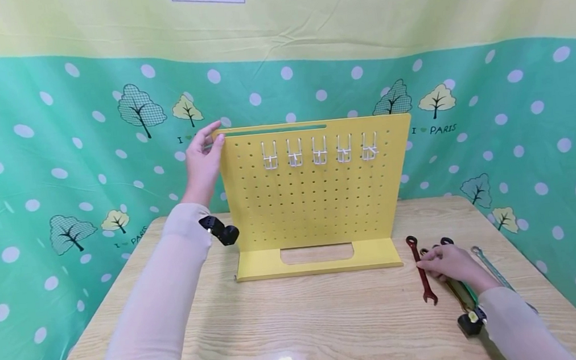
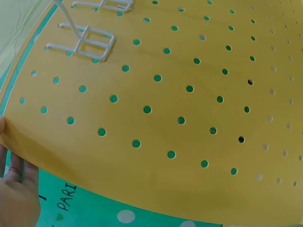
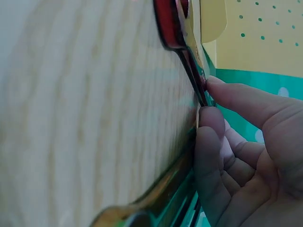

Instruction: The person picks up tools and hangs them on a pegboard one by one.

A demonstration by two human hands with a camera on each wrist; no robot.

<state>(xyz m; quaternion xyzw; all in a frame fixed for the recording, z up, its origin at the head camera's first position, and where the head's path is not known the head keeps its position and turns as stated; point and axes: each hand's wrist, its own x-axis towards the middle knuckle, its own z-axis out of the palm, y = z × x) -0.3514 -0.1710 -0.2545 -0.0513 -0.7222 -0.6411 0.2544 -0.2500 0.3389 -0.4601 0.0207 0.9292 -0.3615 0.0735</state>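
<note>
A yellow pegboard (image 1: 315, 200) stands upright on its base at the middle of the table. My left hand (image 1: 203, 165) grips its upper left corner, the thumb in front and the fingers behind; the left wrist view shows fingers (image 2: 21, 172) beyond the board's edge. Over at the right, my right hand (image 1: 452, 265) pinches the shank of a red combination wrench (image 1: 421, 271) between thumb and fingertips, close to the tabletop. Its open end (image 3: 169, 23) shows near in the right wrist view. Under that hand lie a gold wrench (image 1: 457, 295) and a green wrench (image 1: 469, 291), partly hidden.
Several white wire hooks (image 1: 319, 151) hang in a row near the top of the pegboard. A silver wrench (image 1: 493, 268) lies at the far right, partly behind the right forearm. Behind the wooden table (image 1: 280, 323) hangs a green and yellow curtain (image 1: 284, 83).
</note>
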